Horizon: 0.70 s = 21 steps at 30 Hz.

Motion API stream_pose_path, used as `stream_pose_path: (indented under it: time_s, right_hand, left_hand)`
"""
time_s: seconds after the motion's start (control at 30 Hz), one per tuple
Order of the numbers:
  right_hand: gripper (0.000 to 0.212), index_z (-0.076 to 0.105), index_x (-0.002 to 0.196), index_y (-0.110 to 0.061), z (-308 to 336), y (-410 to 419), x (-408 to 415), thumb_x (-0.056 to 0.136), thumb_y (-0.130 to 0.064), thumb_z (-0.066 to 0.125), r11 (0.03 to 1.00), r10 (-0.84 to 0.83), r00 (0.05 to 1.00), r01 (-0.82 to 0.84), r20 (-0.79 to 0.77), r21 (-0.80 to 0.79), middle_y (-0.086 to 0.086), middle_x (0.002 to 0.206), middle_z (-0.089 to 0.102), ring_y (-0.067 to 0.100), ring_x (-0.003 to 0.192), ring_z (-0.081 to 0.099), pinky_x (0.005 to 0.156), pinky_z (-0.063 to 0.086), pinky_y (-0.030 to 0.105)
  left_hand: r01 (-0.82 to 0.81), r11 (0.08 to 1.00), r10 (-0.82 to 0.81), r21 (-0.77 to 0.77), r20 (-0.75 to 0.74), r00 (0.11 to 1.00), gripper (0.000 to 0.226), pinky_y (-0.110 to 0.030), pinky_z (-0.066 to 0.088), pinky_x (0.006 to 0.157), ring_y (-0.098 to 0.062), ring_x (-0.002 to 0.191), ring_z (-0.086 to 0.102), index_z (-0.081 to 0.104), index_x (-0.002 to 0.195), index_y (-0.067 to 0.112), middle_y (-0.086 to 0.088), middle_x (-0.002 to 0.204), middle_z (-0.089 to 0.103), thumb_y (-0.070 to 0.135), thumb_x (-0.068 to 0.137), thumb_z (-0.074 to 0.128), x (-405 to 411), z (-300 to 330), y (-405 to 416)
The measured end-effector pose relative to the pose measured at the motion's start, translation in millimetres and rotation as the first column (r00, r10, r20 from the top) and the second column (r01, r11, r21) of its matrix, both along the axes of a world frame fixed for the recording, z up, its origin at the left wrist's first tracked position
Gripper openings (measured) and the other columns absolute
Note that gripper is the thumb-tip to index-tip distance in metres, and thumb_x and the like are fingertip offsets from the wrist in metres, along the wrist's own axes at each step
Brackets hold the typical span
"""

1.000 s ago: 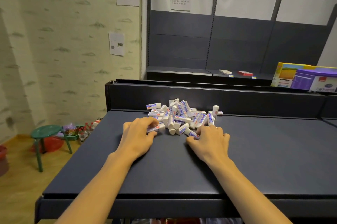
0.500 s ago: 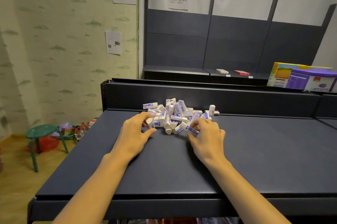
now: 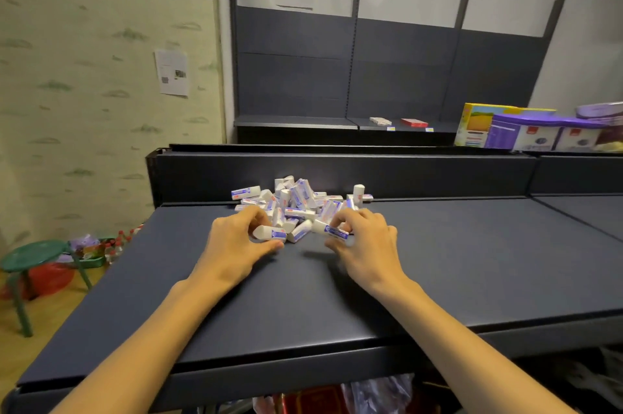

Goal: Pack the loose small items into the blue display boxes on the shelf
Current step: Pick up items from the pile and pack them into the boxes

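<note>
White erasers (image 3: pixel 296 202) heaped by shelf (image 3: pixel 472 261) back wall — left hand (image 3: pixel 236 240) | right hand (image 3: pixel 365 240) each pinching one

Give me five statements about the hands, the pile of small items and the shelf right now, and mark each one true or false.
1. The left hand holds one of the small white items. True.
2. The right hand rests flat and empty. False: it pinches an item.
3. The pile lies against the dark shelf's back wall. True.
4. A green stool stands on the shelf. False: it stands on the floor, left.
5. Every item in the pile lies flat. False: one stands upright at the right end.
</note>
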State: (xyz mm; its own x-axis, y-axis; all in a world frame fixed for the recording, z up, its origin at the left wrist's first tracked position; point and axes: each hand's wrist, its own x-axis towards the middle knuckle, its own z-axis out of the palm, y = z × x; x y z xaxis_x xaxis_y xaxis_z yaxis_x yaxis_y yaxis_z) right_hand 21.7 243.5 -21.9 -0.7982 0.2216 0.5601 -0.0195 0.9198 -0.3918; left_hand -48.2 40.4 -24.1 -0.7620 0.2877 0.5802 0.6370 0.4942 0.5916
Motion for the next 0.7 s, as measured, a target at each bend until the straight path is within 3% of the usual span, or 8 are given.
stream_pose_path:
  time_s: [0.13,0.27,0.43,0.57,0.7]
  right_hand:
    - [0.021,0.060,0.098,-0.029,10.3,32.2,14.9,0.082,-0.035,0.072,1.000,0.022,1.000,-0.022,-0.014,0.007,-0.014,0.094,0.052,0.018,0.096,0.047,0.075,0.025,0.031]
    - [0.023,0.061,0.099,-0.030,14.7,68.1,28.6,0.081,-0.037,0.073,1.000,0.027,1.000,-0.027,-0.012,-0.012,-0.016,0.093,0.050,0.015,0.096,0.048,0.077,0.029,0.031]
    - [0.021,0.062,0.097,-0.028,17.5,122.5,54.3,0.080,-0.034,0.074,0.999,0.033,0.999,-0.033,-0.010,-0.017,-0.012,0.094,0.053,0.017,0.094,0.050,0.084,0.040,0.036]
    - [0.021,0.062,0.095,-0.028,24.3,180.0,85.6,0.079,-0.031,0.076,0.999,0.026,1.000,-0.026,-0.009,-0.019,-0.011,0.096,0.054,0.016,0.092,0.049,0.085,0.044,0.040]
    - [0.021,0.062,0.094,-0.029,35.8,242.5,124.7,0.079,-0.031,0.076,1.000,0.001,1.000,-0.001,-0.007,0.005,-0.011,0.095,0.052,0.015,0.091,0.049,0.084,0.043,0.038]
  left_hand:
    - [0.052,0.999,-0.052,0.001,-0.038,0.998,0.030,-0.024,0.047,0.063,-0.016,0.067,0.058,0.061,0.077,0.016,0.005,0.070,0.064,0.019,0.063,0.088,3.9,11.3,25.9]
    - [0.118,0.992,-0.122,-0.039,-0.117,0.986,0.030,-0.015,0.043,0.061,-0.012,0.066,0.056,0.062,0.081,0.016,0.004,0.071,0.063,0.016,0.064,0.086,14.1,24.0,58.4]
    - [0.163,0.985,-0.170,-0.061,-0.142,0.975,0.028,-0.025,0.047,0.063,-0.015,0.068,0.057,0.063,0.086,0.022,0.001,0.073,0.065,0.022,0.068,0.084,37.1,34.6,111.1]
    - [0.153,0.981,-0.171,-0.124,-0.152,0.974,0.032,-0.013,0.040,0.058,-0.007,0.061,0.054,0.060,0.081,0.020,0.009,0.069,0.062,0.030,0.065,0.086,60.8,37.2,167.0]
    - [0.181,0.966,-0.205,-0.185,-0.122,0.971,0.033,-0.013,0.038,0.058,-0.003,0.061,0.050,0.060,0.085,0.018,0.009,0.071,0.059,0.032,0.067,0.084,92.6,38.4,230.1]
